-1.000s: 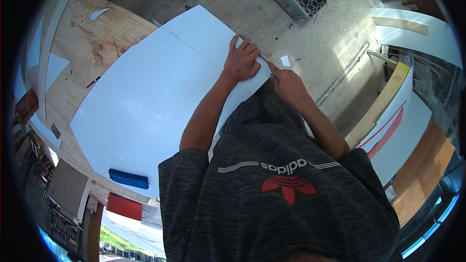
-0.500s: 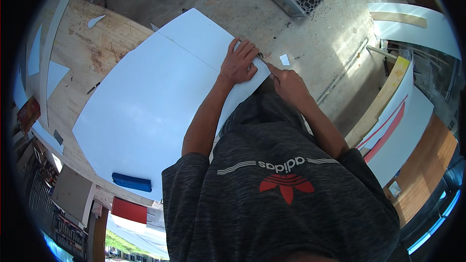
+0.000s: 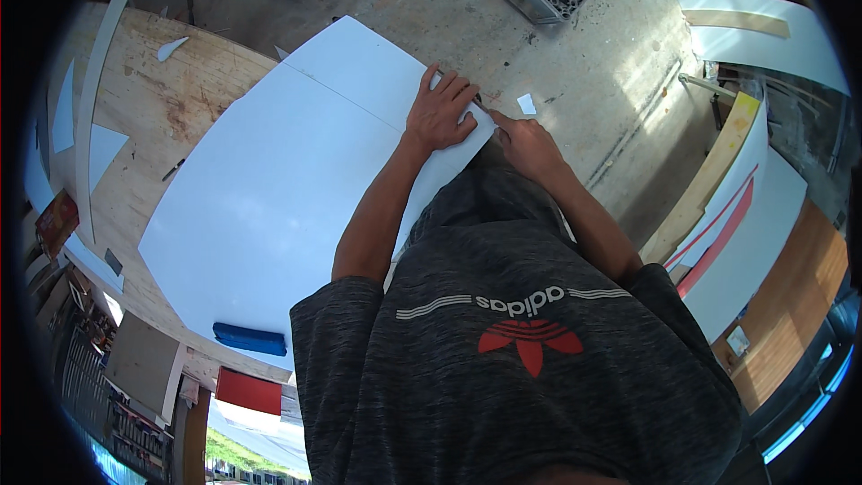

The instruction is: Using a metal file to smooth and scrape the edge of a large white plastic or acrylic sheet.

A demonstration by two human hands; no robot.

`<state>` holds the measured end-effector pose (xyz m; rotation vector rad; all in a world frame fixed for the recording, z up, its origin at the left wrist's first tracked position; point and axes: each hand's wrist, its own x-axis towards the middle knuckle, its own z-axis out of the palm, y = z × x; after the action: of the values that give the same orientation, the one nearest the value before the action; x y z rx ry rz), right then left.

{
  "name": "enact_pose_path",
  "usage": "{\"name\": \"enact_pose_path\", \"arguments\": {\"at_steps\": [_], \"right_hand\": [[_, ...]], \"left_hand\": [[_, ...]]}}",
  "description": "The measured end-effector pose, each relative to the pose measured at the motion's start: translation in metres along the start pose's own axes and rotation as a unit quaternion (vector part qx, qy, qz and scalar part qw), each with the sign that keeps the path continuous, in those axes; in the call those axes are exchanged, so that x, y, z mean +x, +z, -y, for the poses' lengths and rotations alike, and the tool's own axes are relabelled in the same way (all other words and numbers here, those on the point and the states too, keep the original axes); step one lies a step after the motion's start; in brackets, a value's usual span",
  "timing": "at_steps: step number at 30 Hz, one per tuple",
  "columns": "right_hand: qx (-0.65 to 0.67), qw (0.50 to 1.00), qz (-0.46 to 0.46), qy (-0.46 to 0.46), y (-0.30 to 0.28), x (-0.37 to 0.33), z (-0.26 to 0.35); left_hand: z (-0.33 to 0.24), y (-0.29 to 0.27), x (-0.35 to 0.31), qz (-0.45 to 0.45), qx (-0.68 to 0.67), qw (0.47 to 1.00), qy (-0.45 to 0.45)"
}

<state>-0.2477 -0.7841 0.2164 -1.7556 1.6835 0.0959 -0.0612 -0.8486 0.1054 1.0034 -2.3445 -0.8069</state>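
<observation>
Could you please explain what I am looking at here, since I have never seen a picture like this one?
This is one view from a wide fisheye camera worn on a person's head, looking down, so straight edges bend. There is no machine, only two bare hands. The left hand lies flat on the corner of a large white board, which rests on a wooden table. The right hand works at the board's edge; whether it holds a tool I cannot tell. A blue block lies on the board's near edge, and a small white scrap on the concrete floor.
</observation>
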Motion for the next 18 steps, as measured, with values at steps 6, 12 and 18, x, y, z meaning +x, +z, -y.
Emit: {"name": "enact_pose_path", "arguments": {"at_steps": [6, 12, 18], "right_hand": [[-0.027, 0.996, 0.042, 0.069, -0.021, -0.027, 0.018], [-0.028, 0.998, 0.017, 0.048, 0.002, -0.010, -0.007], [-0.004, 1.000, 0.004, 0.019, -0.004, -0.015, -0.006]], "left_hand": [[-0.008, 0.007, -0.011, 0.046, -0.033, 0.998, 0.023], [-0.015, 0.002, 0.005, 0.130, 0.031, 0.991, -0.013], [-0.010, 0.010, -0.006, -0.003, 0.000, 1.000, 0.010]]}}
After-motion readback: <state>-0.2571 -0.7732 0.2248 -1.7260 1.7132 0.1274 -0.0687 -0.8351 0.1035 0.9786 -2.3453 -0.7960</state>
